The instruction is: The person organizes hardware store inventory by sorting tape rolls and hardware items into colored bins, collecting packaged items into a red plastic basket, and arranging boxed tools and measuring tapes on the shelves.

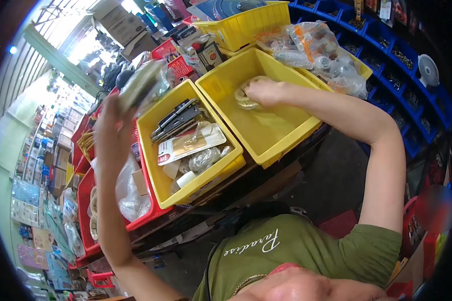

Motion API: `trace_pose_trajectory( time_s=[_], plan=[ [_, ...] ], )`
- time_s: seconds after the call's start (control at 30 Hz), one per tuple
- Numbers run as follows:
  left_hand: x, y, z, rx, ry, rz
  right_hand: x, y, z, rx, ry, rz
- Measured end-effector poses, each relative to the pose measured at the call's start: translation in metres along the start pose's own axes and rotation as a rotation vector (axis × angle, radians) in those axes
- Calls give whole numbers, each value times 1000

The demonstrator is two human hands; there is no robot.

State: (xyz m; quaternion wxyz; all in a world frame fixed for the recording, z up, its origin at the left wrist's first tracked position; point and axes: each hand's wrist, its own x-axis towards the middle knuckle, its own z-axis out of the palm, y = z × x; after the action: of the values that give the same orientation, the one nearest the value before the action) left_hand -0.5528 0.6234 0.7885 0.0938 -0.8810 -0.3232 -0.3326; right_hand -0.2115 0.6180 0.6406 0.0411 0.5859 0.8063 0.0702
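My left hand [110, 111], raised at the left, is smeared by motion and closed on a blurred greenish-brown object [141, 83] that I cannot make out. Reaching into the larger yellow bin [258, 131], my right hand [265, 92] has its fingers curled on pale ring-shaped rolls [246, 98] near the bin's middle. The rest of that bin's floor shows bare yellow plastic. Beside it, a second yellow bin [166, 188] holds black metal parts [178, 120], a gold-and-white package [192, 144], plastic-wrapped items [205, 159] and a small white roll [186, 179].
Another yellow bin [256, 24] stands behind. Bagged clear plastic items [324, 55] lie at the right, near blue parts bins [386, 55] and a small white fan [428, 70]. A red basket [153, 204] with bubble wrap [134, 203] is at the left.
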Motion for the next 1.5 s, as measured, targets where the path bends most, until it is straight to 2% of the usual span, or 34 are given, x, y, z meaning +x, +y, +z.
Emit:
trace_pose_trajectory(
  time_s=[0.03,0.07,0.1,0.17,0.2,0.27,0.4,0.47,0.5,0.57,0.63,0.7,0.73,0.77,0.8,0.83,0.87,0.93,1.0,1.07,1.13,1.27,1.47,1.5],
  plan=[
    [11,13,18,-38,10,95,-5,-5,-6,38,-102,0],
    [22,28,31,-34,-59,98,-11,-9,-12,73,-207,-3],
    [32,42,43,-31,-130,100,-16,-12,-16,71,-209,-21],
    [51,69,67,-34,-274,63,-27,-14,-28,59,-395,-129],
    [59,75,81,-70,-295,102,-32,-13,-37,62,-395,-145],
    [69,80,114,-104,-335,180,-45,-11,-58,103,-226,-59],
    [77,92,161,0,-483,170,-71,-9,-93,291,-110,58],
    [76,93,184,75,-454,278,-74,-3,-89,345,219,-63],
    [74,91,194,74,-474,281,-73,-2,-85,364,215,-59],
    [71,87,214,-141,-595,327,-72,-2,-80,415,592,-180],
    [60,92,241,-218,-543,256,-76,-2,-87,433,555,-185],
    [50,98,255,-534,-574,265,-79,1,-92,444,520,-198],
    [46,100,254,-255,-541,500,-80,2,-93,432,545,-179],
    [48,107,245,-256,-539,494,-80,4,-92,421,568,-162],
    [52,113,236,-117,-577,573,-80,6,-91,420,563,-167],
    [54,117,230,22,-612,650,-79,8,-90,430,638,-167],
    [55,114,233,17,-608,643,-79,9,-89,438,712,-166],
    [56,105,239,63,-738,470,-77,11,-87,422,703,-181],
    [53,97,244,37,-728,458,-77,10,-86,401,694,-179],
    [53,92,244,14,-727,428,-80,8,-88,458,444,-170],
    [55,90,247,-15,-727,402,-77,3,-82,401,475,-196],
    [61,90,255,-36,-736,349,-80,-4,-91,387,281,-143],
    [58,90,250,-15,-727,289,-77,-2,-81,431,332,-104],
    [56,89,246,-17,-721,278,-69,2,-80,444,230,-80]
  ],
)
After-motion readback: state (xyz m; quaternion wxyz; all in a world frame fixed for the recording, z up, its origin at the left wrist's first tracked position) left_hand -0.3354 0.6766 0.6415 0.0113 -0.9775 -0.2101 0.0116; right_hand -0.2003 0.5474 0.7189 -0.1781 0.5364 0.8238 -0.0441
